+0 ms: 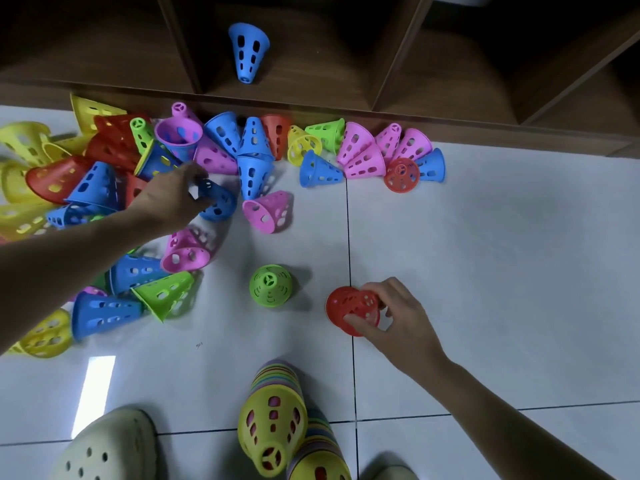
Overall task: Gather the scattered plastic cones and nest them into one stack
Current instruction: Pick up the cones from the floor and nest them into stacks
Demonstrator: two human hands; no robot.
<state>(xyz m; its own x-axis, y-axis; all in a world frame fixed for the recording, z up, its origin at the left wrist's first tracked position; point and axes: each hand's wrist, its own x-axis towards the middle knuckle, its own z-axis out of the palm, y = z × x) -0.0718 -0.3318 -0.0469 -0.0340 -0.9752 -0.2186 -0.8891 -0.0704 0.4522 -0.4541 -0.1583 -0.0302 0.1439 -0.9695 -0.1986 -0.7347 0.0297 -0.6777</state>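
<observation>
The left hand (173, 194) grips a blue cone (217, 201) at the edge of the scattered pile on the floor (485, 254). The right hand (391, 317) pinches a red cone (351, 310) beside an upright green cone (270, 285). The nested stack (273, 410) lies near the person's feet.

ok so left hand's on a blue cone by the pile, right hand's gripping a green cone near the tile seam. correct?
Not quite. The head view shows the right hand gripping a red cone, not a green one; the green cone stands untouched on the floor to its left. The rest holds: the left hand is on a blue cone by the pile, and the red cone sits near the tile seam.
</observation>
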